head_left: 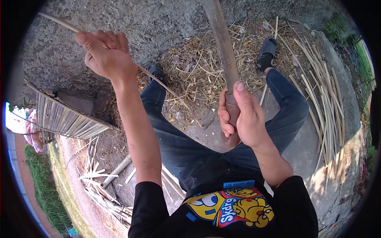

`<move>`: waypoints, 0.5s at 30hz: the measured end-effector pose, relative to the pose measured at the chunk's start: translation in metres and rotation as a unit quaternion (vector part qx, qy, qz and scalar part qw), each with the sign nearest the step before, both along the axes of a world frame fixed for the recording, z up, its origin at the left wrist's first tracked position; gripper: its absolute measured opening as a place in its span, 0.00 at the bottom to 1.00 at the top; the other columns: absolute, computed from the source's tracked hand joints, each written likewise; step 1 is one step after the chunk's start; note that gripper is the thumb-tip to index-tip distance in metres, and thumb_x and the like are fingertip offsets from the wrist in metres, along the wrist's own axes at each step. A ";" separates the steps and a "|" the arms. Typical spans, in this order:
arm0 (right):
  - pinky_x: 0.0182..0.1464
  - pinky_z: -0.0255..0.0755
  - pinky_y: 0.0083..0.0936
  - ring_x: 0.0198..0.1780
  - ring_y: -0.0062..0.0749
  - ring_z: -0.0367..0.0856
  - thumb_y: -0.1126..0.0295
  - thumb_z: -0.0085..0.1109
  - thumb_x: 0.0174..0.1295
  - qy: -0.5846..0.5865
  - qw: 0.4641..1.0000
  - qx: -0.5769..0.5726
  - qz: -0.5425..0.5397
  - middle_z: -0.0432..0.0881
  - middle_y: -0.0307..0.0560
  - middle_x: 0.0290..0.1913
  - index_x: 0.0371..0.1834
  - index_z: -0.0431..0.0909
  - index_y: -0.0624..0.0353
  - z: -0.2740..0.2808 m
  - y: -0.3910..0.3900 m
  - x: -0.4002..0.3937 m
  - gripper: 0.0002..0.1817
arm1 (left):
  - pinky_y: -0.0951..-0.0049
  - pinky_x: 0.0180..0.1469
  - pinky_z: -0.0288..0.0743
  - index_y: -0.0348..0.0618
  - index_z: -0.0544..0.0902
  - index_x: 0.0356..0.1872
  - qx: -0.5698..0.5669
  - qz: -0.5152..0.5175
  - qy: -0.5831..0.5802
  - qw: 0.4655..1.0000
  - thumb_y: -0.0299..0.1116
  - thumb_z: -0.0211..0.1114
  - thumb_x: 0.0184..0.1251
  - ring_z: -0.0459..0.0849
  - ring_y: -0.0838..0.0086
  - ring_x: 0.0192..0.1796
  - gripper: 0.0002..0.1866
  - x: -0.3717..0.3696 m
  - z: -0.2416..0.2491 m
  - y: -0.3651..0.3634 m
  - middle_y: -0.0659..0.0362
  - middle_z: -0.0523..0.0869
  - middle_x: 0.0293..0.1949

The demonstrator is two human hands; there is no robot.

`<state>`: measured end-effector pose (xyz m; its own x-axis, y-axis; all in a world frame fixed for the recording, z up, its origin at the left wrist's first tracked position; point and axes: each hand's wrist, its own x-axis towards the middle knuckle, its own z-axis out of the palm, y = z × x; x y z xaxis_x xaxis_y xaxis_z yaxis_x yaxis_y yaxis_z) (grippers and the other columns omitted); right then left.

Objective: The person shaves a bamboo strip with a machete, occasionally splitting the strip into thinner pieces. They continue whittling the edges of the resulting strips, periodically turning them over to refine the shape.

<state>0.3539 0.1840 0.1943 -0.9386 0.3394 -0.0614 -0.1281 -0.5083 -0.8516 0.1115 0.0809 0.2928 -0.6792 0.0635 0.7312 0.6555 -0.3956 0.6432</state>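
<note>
My left hand (106,53) is closed around a thin bamboo strip (59,22) that runs from the upper left down toward my lap. My right hand (243,117) grips the reddish wooden handle of a long knife (223,43), whose blade points up and away from me. I am seated, and my legs in dark jeans (190,146) are spread on the concrete. The strip and the blade do not touch where I can see them.
A pile of bamboo shavings (198,71) lies between my sandalled feet. A bundle of long split strips (321,91) lies at the right. A woven bamboo panel (67,119) and loose offcuts (103,178) lie at the left.
</note>
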 end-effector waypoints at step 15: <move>0.15 0.65 0.26 0.14 0.23 0.71 0.45 0.44 0.78 -0.197 0.976 0.069 0.066 0.71 0.38 0.18 0.27 0.71 0.61 -0.114 -0.027 -0.038 0.29 | 0.83 0.14 0.45 0.55 0.60 0.15 0.002 -0.201 -0.015 0.980 0.70 0.42 0.76 0.50 0.84 0.09 0.35 -0.009 0.015 -0.076 0.69 0.56 0.09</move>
<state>0.3162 0.1567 0.0801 -0.8877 0.2483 -0.3878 0.2810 -0.3752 -0.8833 0.1024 0.0053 0.3077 -0.6206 0.3273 0.7125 0.4279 -0.6201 0.6576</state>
